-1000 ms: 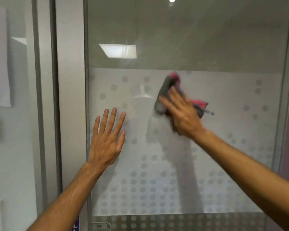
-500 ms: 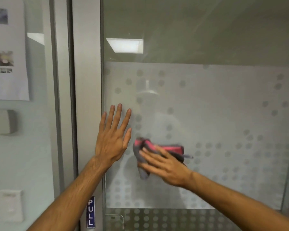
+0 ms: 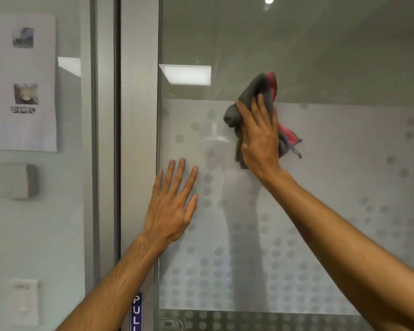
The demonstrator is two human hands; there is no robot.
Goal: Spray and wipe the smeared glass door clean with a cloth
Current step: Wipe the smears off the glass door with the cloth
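Frosted, dotted glass door [image 3: 332,187]: flat right hand [image 3: 258,137] presses grey-pink cloth [image 3: 250,95] (left hand [image 3: 170,206] splayed).

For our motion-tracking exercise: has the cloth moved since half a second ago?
Yes. The cloth rose from well below the frosted band's top edge to straddling it.

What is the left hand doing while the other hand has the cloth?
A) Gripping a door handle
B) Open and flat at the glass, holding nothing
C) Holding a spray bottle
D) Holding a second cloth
B: the left hand is flat at the glass door with straight, spread fingers and nothing in it, while the right hand presses the cloth.
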